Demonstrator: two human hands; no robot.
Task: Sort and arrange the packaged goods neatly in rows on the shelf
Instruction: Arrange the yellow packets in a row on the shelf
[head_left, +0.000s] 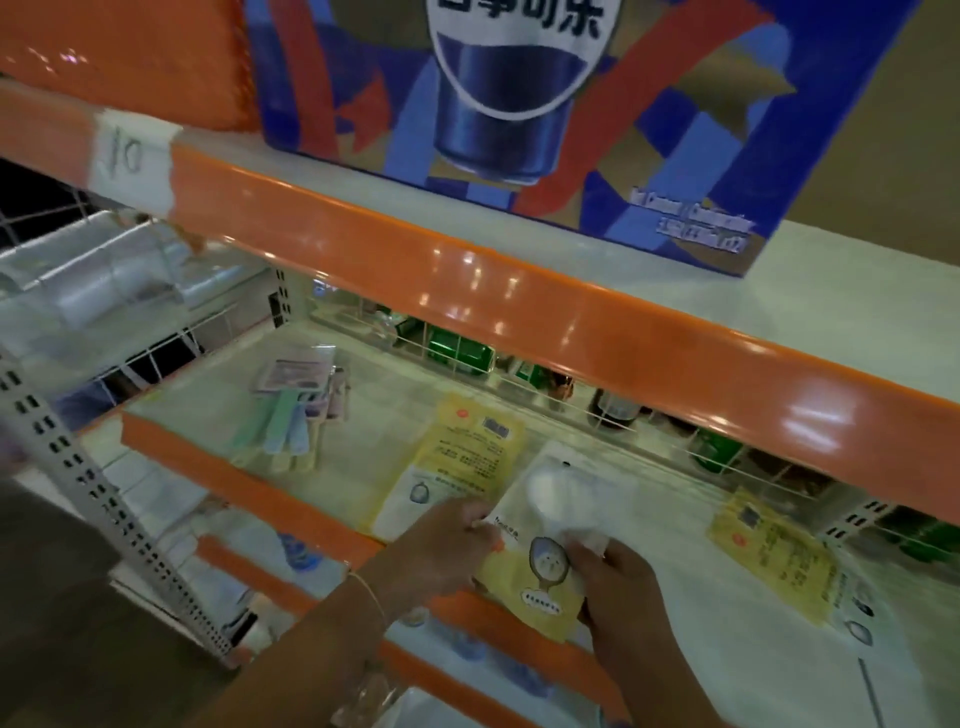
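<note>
Left hand (447, 545), right hand (618, 587) (both) pinching yellow packet (535, 597)

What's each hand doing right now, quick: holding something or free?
Left hand: grips the left edge of the yellow-and-white packet.
Right hand: pinches the same packet's right side.

Left hand (447, 540), right hand (618, 582), both pinching.
</note>
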